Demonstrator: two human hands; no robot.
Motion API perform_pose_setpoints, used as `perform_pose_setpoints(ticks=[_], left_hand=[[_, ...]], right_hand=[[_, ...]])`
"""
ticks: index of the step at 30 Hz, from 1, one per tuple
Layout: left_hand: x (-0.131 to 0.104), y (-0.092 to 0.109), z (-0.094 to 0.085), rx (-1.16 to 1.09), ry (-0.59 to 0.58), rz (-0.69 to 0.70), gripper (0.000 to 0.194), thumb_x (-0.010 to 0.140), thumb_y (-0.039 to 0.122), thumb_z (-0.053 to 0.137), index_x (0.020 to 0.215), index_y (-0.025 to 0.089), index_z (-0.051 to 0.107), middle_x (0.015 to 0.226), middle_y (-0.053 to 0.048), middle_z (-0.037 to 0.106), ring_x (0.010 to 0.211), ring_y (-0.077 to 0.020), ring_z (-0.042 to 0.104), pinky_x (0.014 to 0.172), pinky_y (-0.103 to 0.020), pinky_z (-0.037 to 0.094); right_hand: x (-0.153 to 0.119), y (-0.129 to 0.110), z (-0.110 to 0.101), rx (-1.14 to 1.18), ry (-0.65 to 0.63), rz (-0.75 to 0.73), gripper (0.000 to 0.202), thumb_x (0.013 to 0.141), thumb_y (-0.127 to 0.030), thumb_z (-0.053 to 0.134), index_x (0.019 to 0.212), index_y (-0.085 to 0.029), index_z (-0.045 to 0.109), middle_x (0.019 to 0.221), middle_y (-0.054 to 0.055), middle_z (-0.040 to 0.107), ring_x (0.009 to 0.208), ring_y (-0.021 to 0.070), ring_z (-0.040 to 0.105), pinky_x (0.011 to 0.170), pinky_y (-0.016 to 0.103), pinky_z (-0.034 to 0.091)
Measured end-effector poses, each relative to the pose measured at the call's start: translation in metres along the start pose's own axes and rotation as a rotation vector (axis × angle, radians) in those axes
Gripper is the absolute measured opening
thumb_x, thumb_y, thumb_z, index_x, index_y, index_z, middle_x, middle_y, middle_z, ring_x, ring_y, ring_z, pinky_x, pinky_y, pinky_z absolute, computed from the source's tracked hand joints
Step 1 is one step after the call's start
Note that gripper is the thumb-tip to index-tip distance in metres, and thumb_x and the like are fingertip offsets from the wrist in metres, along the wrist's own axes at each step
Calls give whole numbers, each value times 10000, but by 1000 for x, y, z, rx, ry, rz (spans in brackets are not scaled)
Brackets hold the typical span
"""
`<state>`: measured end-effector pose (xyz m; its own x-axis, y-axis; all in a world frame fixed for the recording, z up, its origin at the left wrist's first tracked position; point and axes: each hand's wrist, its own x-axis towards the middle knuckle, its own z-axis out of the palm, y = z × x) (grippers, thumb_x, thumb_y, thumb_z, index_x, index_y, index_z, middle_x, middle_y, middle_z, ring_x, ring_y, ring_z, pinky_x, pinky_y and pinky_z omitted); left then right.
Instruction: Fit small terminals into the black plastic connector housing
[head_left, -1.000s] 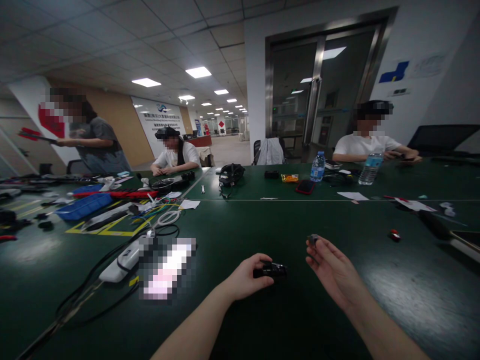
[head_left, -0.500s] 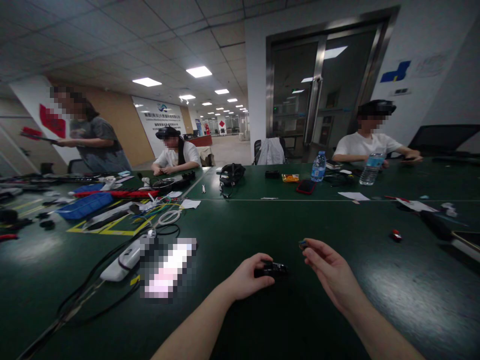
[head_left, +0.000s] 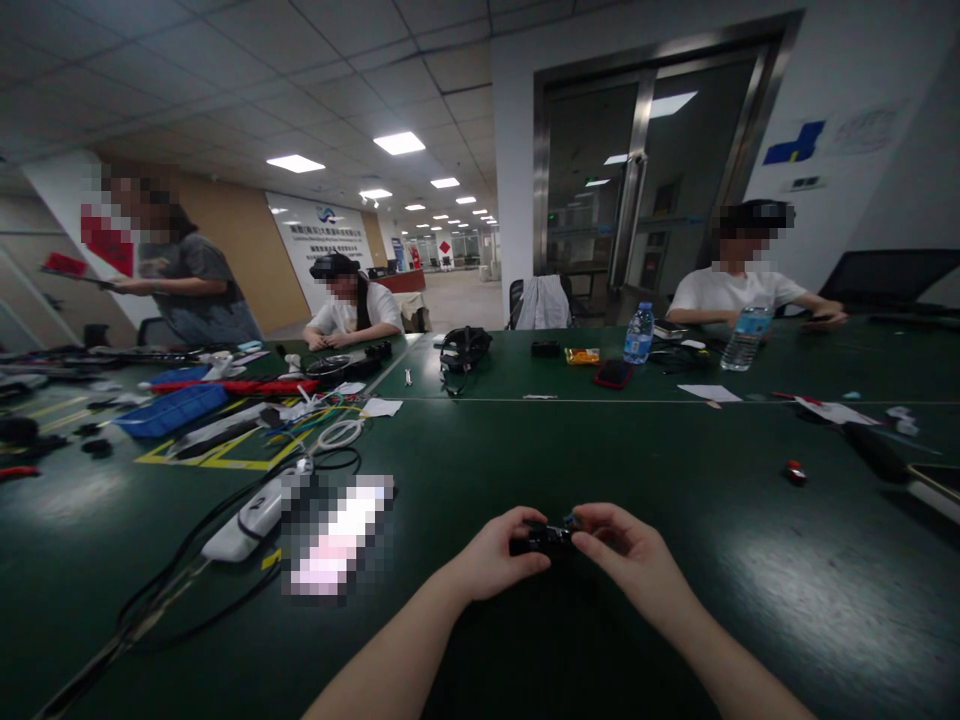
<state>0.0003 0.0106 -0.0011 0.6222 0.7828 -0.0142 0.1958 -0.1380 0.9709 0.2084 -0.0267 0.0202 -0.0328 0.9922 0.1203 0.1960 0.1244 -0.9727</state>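
On the green tabletop in front of me lies a small glossy black device (head_left: 549, 539), its exact kind unclear. The thumb and fingers of my left hand (head_left: 499, 553) grip its left end. At its right end, my right hand (head_left: 626, 550) pinches a small bluish piece (head_left: 572, 521) between thumb and forefinger. That piece is at or touching the device, mostly covered by the fingertips, so I cannot tell whether it sits inside.
Left of my hands are a lit, blurred-out phone-like slab (head_left: 341, 535), a white power strip (head_left: 259, 512) with black cables and a blue tray (head_left: 172, 410). A red-and-black small item (head_left: 796, 472) lies right. Water bottles (head_left: 638, 335) stand farther back. Several people are around the table.
My right hand has moved left and slightly down, bringing the small piece to the right end of the black device. The left hand has kept its grip in place.
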Motion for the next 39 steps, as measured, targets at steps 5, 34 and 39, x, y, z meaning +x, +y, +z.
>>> perform_pose_setpoints(ticks=[5,34,39], left_hand=[[1,-1,1,-17,5,33,454,752,165,649,1166,201,466,1032,-63,587,959,-214,572,806,-357,461],[-1,8,2,42,-17,-1,424,748,150,651,1135,185,481,1036,-67,602,984,-210,576,844,-356,449],[0,6,4,95,5,31,426,729,156,670,1117,185,498,1056,-67,598,1008,-214,567,875,-356,435]], right_hand=[[-2,-3,5,-144,-39,-102,194,714,-315,662,905,-286,682,901,16,677,850,232,594,789,391,448],[-5,-11,6,-657,-297,-70,124,788,-212,563,893,-229,626,952,24,606,892,191,563,767,322,457],[-6,-11,9,-738,-298,-143,142,785,-192,540,900,-216,620,926,31,606,867,197,557,757,329,450]])
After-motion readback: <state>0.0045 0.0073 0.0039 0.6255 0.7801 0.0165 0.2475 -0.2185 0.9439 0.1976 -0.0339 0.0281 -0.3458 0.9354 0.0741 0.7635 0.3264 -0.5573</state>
